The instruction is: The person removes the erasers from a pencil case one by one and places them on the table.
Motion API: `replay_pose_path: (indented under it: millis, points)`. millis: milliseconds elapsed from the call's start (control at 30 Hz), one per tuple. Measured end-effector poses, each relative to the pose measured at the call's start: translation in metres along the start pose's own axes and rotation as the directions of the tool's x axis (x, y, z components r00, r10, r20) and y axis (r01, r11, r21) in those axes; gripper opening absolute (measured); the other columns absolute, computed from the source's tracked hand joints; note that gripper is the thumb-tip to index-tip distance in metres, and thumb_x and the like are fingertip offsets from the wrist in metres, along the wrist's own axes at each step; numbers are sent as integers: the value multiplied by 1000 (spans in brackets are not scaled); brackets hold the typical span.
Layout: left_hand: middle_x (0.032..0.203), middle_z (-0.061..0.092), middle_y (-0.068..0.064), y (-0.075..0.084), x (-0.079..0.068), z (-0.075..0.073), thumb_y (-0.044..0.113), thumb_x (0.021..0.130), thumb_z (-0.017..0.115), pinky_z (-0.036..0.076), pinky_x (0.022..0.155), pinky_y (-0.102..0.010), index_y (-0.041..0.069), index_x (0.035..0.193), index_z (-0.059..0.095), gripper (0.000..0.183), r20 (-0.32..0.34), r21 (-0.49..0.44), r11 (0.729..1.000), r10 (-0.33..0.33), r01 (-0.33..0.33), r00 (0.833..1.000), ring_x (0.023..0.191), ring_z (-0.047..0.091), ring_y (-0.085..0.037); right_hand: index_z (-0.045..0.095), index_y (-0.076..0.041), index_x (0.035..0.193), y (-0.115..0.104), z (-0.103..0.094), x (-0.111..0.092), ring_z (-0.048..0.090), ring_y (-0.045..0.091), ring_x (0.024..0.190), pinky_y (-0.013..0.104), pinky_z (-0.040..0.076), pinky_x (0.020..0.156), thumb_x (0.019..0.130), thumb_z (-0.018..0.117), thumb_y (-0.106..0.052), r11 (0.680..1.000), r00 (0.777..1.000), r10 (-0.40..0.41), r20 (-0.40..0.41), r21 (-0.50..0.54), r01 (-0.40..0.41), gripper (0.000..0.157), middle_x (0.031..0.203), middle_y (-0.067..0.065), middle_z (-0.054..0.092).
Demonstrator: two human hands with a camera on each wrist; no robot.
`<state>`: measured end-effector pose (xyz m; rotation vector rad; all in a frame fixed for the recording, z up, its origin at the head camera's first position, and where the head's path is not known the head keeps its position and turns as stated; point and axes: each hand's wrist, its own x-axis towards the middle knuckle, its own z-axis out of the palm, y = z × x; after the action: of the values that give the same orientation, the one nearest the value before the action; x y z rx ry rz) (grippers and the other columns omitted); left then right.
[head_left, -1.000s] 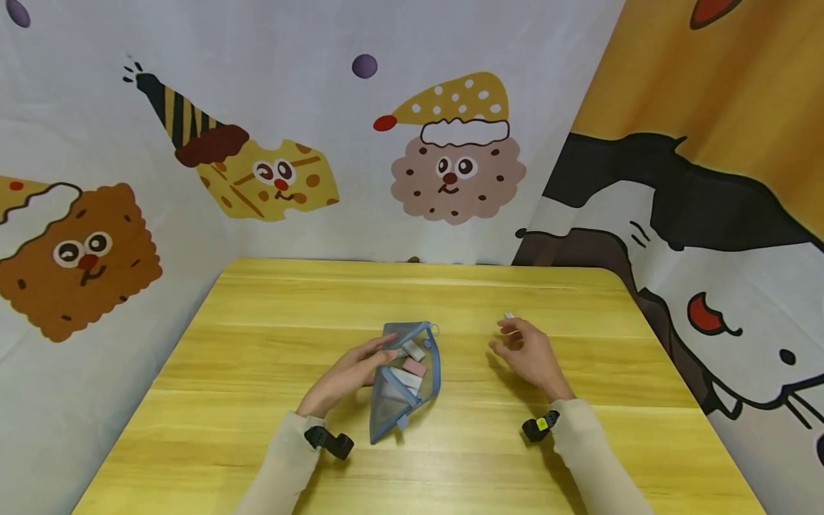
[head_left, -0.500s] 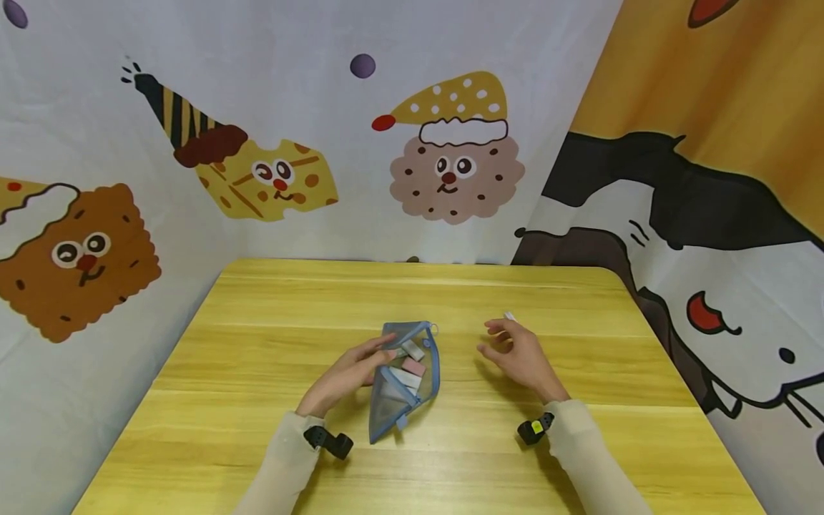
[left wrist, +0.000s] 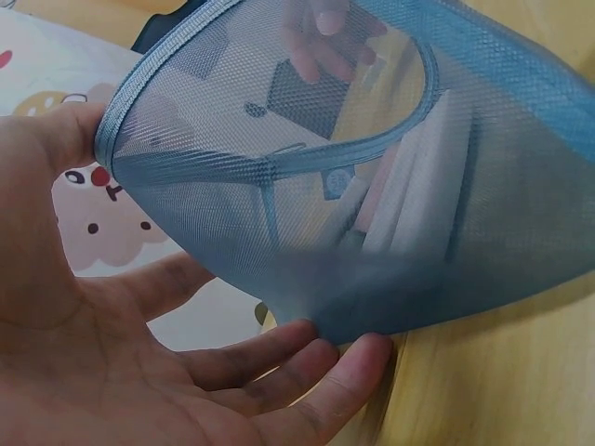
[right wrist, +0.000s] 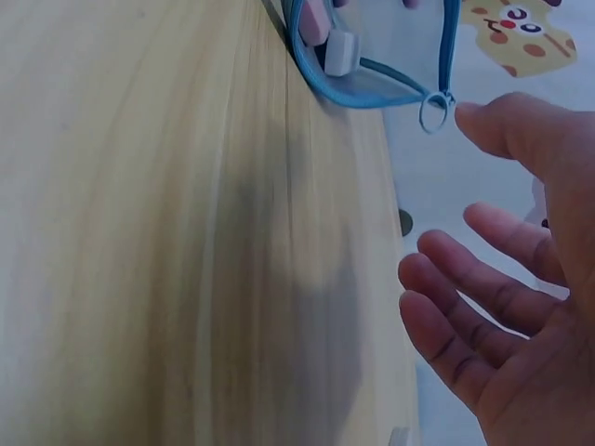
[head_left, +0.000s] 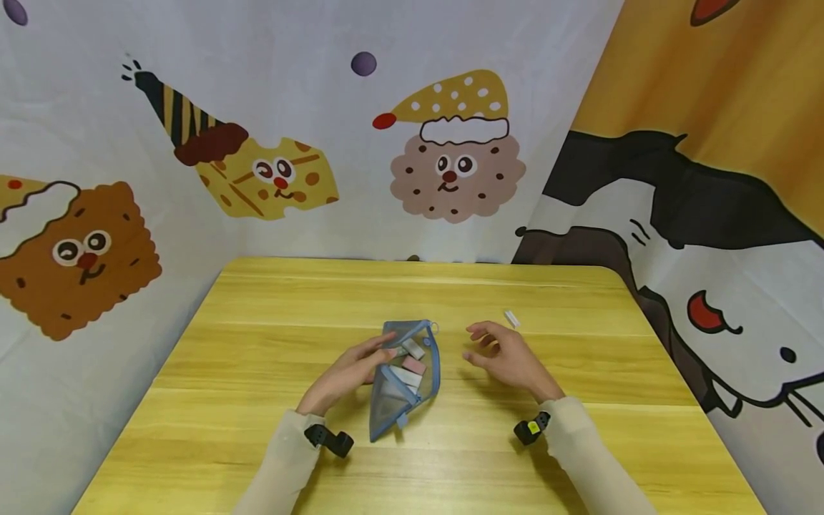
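Observation:
A blue mesh zip pouch (head_left: 388, 411) lies unzipped in the middle of the table, its opening toward the right. Thumb and fingers of my left hand (head_left: 346, 373) hold its left side, the thumb at the zip edge (left wrist: 105, 139) and the fingertips along the underside. Through the opening show a pink block (head_left: 414, 366) and several whitish ones, among them a white block (right wrist: 342, 53). My right hand (head_left: 513, 360) hovers right of the pouch, fingers loosely bent, holding nothing. Behind it on the table lies a small white stick-like piece (head_left: 511, 319).
The wooden table (head_left: 257, 300) has its far edge against a white cartoon-print curtain (head_left: 290, 86). A zip-pull ring (right wrist: 433, 112) hangs at the pouch's far corner. Each wrist wears a black camera, such as the right wrist camera (head_left: 529, 429).
My right hand has moved left toward the pouch, uncovering the small white piece behind it. The left hand and the pouch have stayed in place.

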<state>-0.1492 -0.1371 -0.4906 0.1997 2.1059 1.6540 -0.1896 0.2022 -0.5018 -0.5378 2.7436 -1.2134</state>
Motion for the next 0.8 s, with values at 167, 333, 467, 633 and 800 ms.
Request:
replay_pose_path:
  millis: [167, 333, 467, 633, 800]
  points:
    - [163, 41, -9, 1, 0, 0, 52, 101, 58, 50, 108, -58, 33, 157, 42, 61, -1, -1, 1000, -3, 3, 1000, 145, 45, -37, 64, -13, 134, -9, 2, 1, 67, 24, 104, 38, 56, 88, 91, 79, -38, 1000, 998, -23, 58, 1, 23, 53, 122, 8, 69]
    - [163, 41, -9, 2, 0, 0, 51, 101, 58, 49, 108, -58, 33, 157, 42, 60, 1, -5, 1000, -5, 5, 1000, 145, 45, -37, 63, -11, 135, -19, 7, 4, 66, 20, 101, 34, 57, 84, 91, 79, -35, 999, 993, -53, 101, 9, 52, 53, 120, 9, 69]
    - [163, 40, -9, 2, 0, 0, 51, 101, 58, 49, 109, -58, 34, 157, 42, 60, 5, -10, 1000, -7, 7, 1000, 146, 44, -37, 63, -10, 135, -26, 13, 7, 65, 20, 100, 36, 58, 84, 92, 78, -31, 997, 989, -82, 126, 23, 80, 51, 119, 10, 68]
    - [164, 39, -9, 2, -1, 0, 52, 101, 58, 48, 109, -58, 33, 157, 41, 61, 8, -13, 1000, -6, 6, 1000, 146, 44, -37, 64, -10, 133, -30, 22, 11, 66, 22, 100, 35, 58, 84, 93, 78, -26, 994, 983, -111, 147, 35, 107, 46, 116, 9, 68]
    - [164, 38, -7, 2, -1, 0, 54, 101, 58, 47, 110, -59, 34, 157, 41, 62, 11, -11, 1000, -10, 10, 1000, 147, 43, -37, 66, -10, 132, -30, 31, 15, 66, 21, 98, 31, 57, 84, 92, 78, -24, 993, 977, -118, 176, 29, 115, 45, 114, 8, 70]
